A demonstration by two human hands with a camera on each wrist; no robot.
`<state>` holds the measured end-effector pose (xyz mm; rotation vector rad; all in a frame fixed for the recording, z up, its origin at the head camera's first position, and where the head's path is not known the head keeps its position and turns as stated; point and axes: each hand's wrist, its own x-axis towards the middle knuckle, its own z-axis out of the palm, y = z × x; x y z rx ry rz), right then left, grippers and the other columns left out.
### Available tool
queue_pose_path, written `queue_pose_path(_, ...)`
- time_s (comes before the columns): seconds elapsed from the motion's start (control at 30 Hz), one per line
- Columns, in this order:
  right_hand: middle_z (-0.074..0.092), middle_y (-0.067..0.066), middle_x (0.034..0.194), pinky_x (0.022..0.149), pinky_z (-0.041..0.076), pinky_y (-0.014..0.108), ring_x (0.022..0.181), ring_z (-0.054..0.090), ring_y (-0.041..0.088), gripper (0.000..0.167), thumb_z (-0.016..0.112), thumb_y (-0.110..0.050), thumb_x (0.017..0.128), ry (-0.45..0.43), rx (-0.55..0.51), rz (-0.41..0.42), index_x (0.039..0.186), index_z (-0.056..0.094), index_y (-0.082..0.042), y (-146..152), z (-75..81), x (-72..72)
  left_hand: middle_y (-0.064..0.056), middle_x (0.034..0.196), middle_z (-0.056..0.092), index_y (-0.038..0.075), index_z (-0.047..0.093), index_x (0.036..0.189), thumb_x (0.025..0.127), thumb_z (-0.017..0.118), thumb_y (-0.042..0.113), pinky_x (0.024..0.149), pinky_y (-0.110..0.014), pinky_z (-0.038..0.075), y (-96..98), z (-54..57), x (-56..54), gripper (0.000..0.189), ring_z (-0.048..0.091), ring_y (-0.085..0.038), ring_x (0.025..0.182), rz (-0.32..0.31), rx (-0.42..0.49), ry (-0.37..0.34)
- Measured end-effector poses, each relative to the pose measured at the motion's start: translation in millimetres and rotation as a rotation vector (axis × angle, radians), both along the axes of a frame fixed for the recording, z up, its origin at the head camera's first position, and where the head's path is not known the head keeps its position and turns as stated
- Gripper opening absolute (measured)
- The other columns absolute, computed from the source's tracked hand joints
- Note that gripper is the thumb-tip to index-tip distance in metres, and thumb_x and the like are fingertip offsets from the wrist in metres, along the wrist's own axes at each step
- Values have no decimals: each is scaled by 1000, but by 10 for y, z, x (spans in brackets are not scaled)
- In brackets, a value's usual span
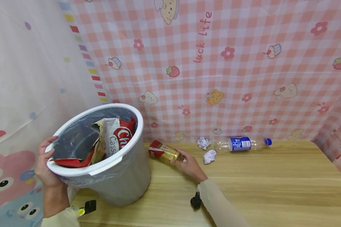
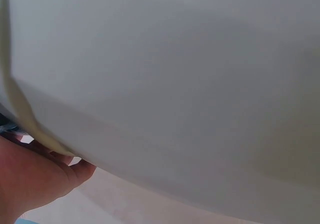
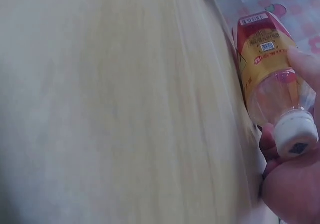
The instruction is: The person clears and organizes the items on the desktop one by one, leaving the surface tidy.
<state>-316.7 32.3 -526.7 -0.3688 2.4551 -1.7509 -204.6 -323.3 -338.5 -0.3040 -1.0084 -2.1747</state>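
My left hand [image 1: 46, 168] holds the white rim of a trash can [image 1: 130, 183] at the left, with its fingers hooked over the edge. The can leans toward me and wears a clear liner. Inside it lies a crumpled red and white snack bag [image 1: 115, 136]. To the right of the can, my right hand [image 1: 191, 165] grips a plastic bottle [image 1: 162, 152] with a red and gold label, lying on its side. The right wrist view shows its white cap [image 3: 296, 134] toward my palm, thumb along one side. The can's wall [image 2: 165, 84] fills most of the left wrist view.
Two crumpled paper balls [image 1: 203, 143] lie right of my right hand. Beyond them, a clear bottle [image 1: 240, 143] with blue label and cap lies along the table's back edge. A checked pink cloth [image 1: 233, 75] hangs behind the wooden table [image 1: 272, 189].
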Motion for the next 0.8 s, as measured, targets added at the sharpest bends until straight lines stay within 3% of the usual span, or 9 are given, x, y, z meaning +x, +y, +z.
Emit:
queue_pose_path(0.3,59,9,132,92,45,45,104,56,23,66,75,-37,86,24,1,-11,146,50,-24,71,-55,13,-21,123,50,-7,52,119,92,40,9,83,-29,49,5,-4,6,34,54,-27,105,15,-22,-25)
queue_pose_path(0.53,60,7,126,87,45,37,101,56,21,64,75,-35,86,13,-26,-13,145,51,-28,46,-71,39,-22,121,51,-9,51,119,92,42,7,83,-30,49,1,-3,17,32,55,-28,104,6,7,-4)
queue_pose_path(0.8,62,8,120,87,45,39,100,57,22,67,75,-38,86,-11,-38,-52,146,49,-25,73,-59,49,-22,121,52,-9,52,118,90,48,6,84,-30,49,2,-14,9,33,55,-28,105,-5,-8,1)
